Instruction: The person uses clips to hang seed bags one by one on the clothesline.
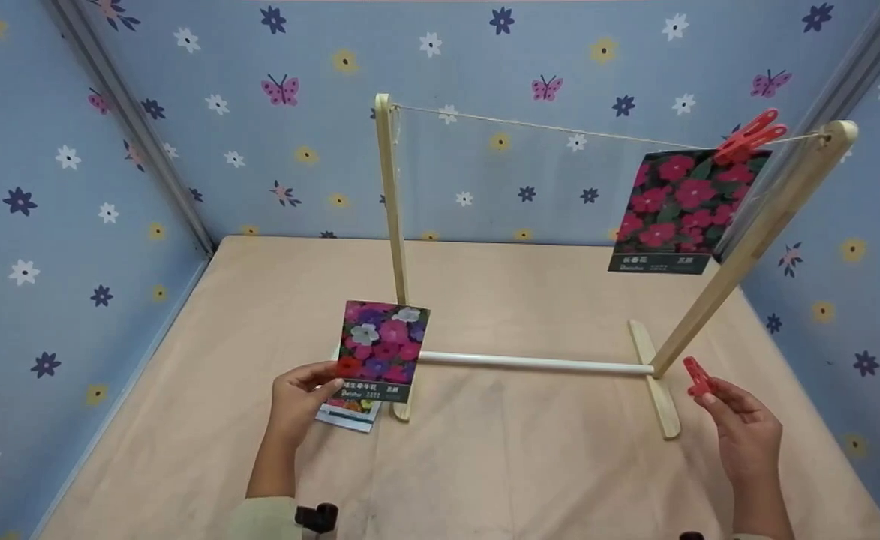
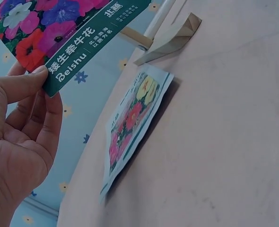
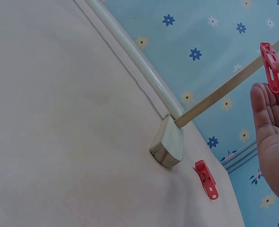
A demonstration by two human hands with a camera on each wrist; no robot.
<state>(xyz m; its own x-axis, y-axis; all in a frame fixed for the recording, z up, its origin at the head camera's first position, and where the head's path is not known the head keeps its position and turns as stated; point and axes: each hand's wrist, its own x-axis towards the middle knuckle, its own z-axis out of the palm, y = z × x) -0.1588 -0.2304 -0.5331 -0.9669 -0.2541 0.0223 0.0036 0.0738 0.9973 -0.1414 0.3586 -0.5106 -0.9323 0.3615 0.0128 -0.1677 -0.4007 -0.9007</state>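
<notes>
My left hand (image 1: 301, 397) pinches a flower seed packet (image 1: 383, 341) by its lower left corner, thumb in front. The packet shows pink, purple and white blooms above a dark green strip with writing. Below it, a second seed packet (image 2: 135, 120) with a pale border lies on the table, partly covered in the head view. Between thumb and fingers my right hand (image 1: 747, 431) holds a red clothespin (image 1: 698, 376), near the rack's right foot. A third seed packet (image 1: 683, 206) with pink flowers hangs from the string (image 1: 545, 126), clipped by a red clothespin (image 1: 751, 136).
The wooden rack has a left post (image 1: 392, 202), a right post (image 1: 762, 240) and a white crossbar (image 1: 530, 363). Another red clothespin (image 3: 206, 179) lies on the table beside the right foot (image 3: 169, 142). Patterned blue walls (image 1: 485, 67) enclose the back and sides.
</notes>
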